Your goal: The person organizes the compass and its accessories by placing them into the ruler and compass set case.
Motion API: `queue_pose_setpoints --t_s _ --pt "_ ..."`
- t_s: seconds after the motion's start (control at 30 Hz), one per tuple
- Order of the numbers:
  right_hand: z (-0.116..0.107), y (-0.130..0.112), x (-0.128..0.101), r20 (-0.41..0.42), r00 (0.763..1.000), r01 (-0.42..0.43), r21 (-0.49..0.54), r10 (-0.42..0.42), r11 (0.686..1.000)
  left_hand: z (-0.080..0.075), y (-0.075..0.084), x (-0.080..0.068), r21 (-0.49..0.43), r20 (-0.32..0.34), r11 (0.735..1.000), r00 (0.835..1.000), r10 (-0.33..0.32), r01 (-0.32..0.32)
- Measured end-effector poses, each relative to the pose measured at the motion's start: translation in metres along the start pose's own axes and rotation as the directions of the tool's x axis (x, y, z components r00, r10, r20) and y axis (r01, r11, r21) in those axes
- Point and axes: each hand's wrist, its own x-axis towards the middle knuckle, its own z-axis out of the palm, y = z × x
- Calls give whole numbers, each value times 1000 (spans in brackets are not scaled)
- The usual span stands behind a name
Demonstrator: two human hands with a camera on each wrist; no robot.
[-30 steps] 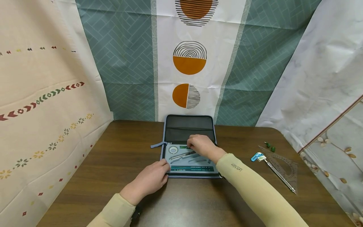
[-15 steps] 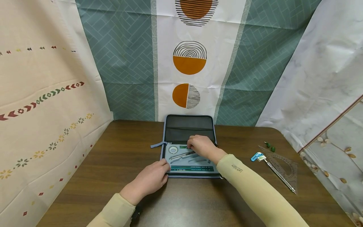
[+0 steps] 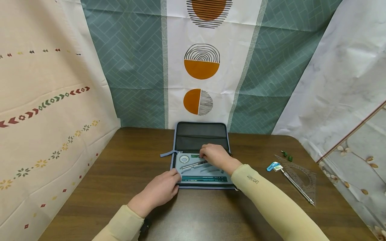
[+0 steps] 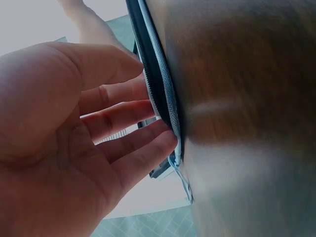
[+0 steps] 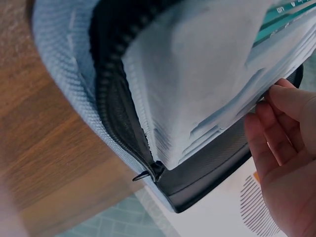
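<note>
Open zip case at frame centre on the counter. Left hand, fingers relaxed and straight, presses the case's lower-left edge, likely steadying it. Right hand fingers curled, pinching a small green piece in the tray.

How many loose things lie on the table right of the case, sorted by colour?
Green pieces: 2
Blue and white piece: 1
Clear set square: 1
Metal rod: 1
Total: 5, all on the table right of the case.
</note>
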Motion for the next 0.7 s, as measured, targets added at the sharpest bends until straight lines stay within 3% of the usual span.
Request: queue_pose_setpoints --t_s 0.3,0.7 --pt "-5 4 -8 -34 999 -25 44 26 999 1 0 0 6 -9 1000 1000 4 -4" --pt "-15 20 -30 -81 996 -30 30 32 999 1 -1 -1 9 -29 1000 999 27 -27"
